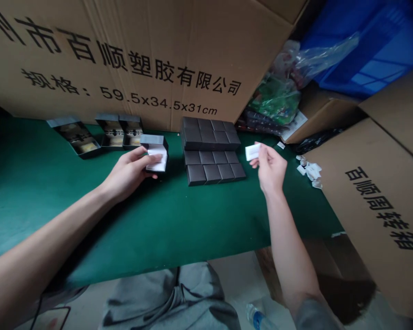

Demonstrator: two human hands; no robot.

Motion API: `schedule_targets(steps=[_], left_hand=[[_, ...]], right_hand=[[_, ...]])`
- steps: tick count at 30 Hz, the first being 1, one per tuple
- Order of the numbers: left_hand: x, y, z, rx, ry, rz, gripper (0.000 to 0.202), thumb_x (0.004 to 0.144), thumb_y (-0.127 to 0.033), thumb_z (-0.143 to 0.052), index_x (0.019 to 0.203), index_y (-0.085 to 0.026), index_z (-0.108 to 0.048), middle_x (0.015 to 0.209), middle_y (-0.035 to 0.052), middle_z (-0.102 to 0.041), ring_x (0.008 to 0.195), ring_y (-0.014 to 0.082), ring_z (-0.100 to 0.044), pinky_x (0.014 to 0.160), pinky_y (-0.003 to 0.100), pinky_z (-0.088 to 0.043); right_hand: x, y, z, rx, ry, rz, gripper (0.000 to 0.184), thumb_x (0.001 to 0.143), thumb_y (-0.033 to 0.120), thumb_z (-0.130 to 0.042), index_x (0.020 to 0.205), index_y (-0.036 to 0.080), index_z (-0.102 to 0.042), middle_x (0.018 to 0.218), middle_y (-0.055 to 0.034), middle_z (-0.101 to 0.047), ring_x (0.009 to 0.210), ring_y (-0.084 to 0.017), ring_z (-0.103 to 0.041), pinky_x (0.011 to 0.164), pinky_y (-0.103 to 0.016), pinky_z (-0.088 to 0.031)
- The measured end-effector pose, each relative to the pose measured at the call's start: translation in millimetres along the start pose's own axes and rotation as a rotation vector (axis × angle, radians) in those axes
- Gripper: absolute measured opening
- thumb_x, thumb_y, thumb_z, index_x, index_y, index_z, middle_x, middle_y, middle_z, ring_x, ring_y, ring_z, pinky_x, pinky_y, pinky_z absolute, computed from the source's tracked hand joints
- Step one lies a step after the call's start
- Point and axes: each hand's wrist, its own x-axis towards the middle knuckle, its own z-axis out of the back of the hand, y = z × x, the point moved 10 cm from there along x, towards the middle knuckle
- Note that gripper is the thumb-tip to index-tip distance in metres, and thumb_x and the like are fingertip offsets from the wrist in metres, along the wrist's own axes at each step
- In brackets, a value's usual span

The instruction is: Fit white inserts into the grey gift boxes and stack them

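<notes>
Lap: grey trousers (172,298) at 6 o'clock, below the table's edge; a water bottle (256,316) on the floor at 5 o'clock.
Table: green-covered table (158,229).
Left hand: the left hand (127,174) is at 10 o'clock from the table's middle. Its grip is closed on the open dark box (157,153), thumb across the white pad inside.
Open dark box: stands on the table with its lid up, just to 9 o'clock of the closed boxes (211,151).
Right hand: the right hand (270,169) is at 2 o'clock, raised off the table. Its grip pinches a white card (252,151) between thumb and fingertips.
White card: in the air, near the 3 o'clock side of the closed boxes.
Closed boxes: a dark block between the hands, its rear rows stacked higher.
Paper scraps: white paper scraps (309,169) at 3 o'clock, beside the side carton (382,206).
Empty open boxes: three empty open boxes (99,135) at 11 o'clock, lids up.
Back carton: a large printed back carton (141,55) at 12 o'clock.
Far corner: plastic bags (278,98) and a blue crate (375,46) at 1 o'clock.
</notes>
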Motion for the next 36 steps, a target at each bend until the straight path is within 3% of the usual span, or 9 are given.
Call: schedule_targets(steps=[5,7,9,14,18,24,27,31,36], left_hand=[[1,2,1.0,0.020,0.023,0.003,0.026,0.073,-0.031,-0.085,0.083,-0.017,-0.066,0.087,0.0016,-0.069,0.072,0.0129,-0.063,0.051,0.019,-0.049],[-1,2,-0.6,0.033,0.040,0.007,0.027,0.073,-0.031,-0.086,0.079,-0.017,-0.064,0.084,0.0008,-0.067,0.070,0.0124,-0.062,0.051,0.019,-0.049],[-2,3,-2.2,0.020,0.054,0.016,0.029,0.074,-0.031,-0.088,0.078,-0.017,-0.063,0.085,0.0001,-0.067,0.070,0.0117,-0.062,0.052,0.018,-0.050],[-4,3,-8.2,0.002,0.127,-0.019,0.028,0.074,-0.030,-0.091,0.094,-0.020,-0.074,0.105,0.0020,-0.076,0.087,0.0139,-0.070,0.064,0.018,-0.058],[-8,3,-15.1,0.074,0.220,-0.043,0.046,0.072,-0.030,-0.094,0.114,-0.023,-0.076,0.124,0.0058,-0.076,0.104,0.0202,-0.074,0.081,0.024,-0.064],[-15,-1,-21.5,0.140,0.269,-0.055,0.065,0.070,-0.033,-0.096,0.131,-0.025,-0.074,0.136,0.0107,-0.073,0.112,0.0269,-0.074,0.086,0.029,-0.067],[-15,1,-20.2,0.141,0.251,-0.041,0.071,0.070,-0.039,-0.096,0.135,-0.026,-0.071,0.139,0.0112,-0.070,0.113,0.0274,-0.074,0.084,0.031,-0.068],[-17,2,-19.9,0.138,0.257,-0.035,0.076,0.064,-0.051,-0.097,0.130,-0.026,-0.071,0.130,0.0105,-0.073,0.112,0.0283,-0.074,0.084,0.034,-0.069],[-20,2,-26.1,0.150,0.307,-0.034,0.079,0.059,-0.061,-0.097,0.123,-0.024,-0.068,0.123,0.0099,-0.073,0.102,0.0245,-0.074,0.083,0.033,-0.067]], right_hand=[[-34,57,-112,0.373,0.368,-0.081,0.042,0.086,0.054,-0.081,0.112,0.022,-0.077,0.092,-0.0028,-0.081,0.072,-0.014,-0.075,0.067,-0.029,-0.067],[-52,61,-140,0.444,0.450,-0.132,0.045,0.080,0.053,-0.086,0.110,0.020,-0.077,0.095,-0.0038,-0.082,0.078,-0.016,-0.077,0.074,-0.032,-0.069],[-66,58,-152,0.459,0.454,-0.144,0.041,0.080,0.051,-0.087,0.105,0.020,-0.077,0.092,-0.0031,-0.081,0.078,-0.016,-0.077,0.074,-0.033,-0.069],[-80,57,-142,0.322,0.375,-0.001,0.022,0.088,0.042,-0.077,0.097,0.022,-0.076,0.092,-0.0018,-0.076,0.080,-0.015,-0.073,0.068,-0.027,-0.065],[-82,66,-125,0.189,0.257,0.161,0.016,0.097,0.038,-0.068,0.103,0.023,-0.072,0.096,-0.0020,-0.075,0.083,-0.015,-0.073,0.075,-0.028,-0.065],[-88,86,-122,-0.006,0.251,0.374,0.025,0.107,0.032,-0.053,0.127,0.026,-0.068,0.113,-0.0068,-0.074,0.093,-0.017,-0.077,0.077,-0.030,-0.068],[-92,99,-124,-0.111,0.248,0.522,0.035,0.110,0.026,-0.045,0.138,0.025,-0.065,0.107,-0.0082,-0.072,0.088,-0.015,-0.074,0.080,-0.029,-0.066],[-94,97,-122,-0.144,0.175,0.537,0.036,0.108,0.030,-0.053,0.143,0.027,-0.059,0.104,-0.0061,-0.077,0.087,-0.017,-0.075,0.080,-0.031,-0.067],[-108,113,-119,-0.092,0.086,0.713,0.022,0.100,0.023,-0.069,0.121,0.028,-0.067,0.098,-0.0012,-0.081,0.080,-0.016,-0.078,0.076,-0.029,-0.068]])
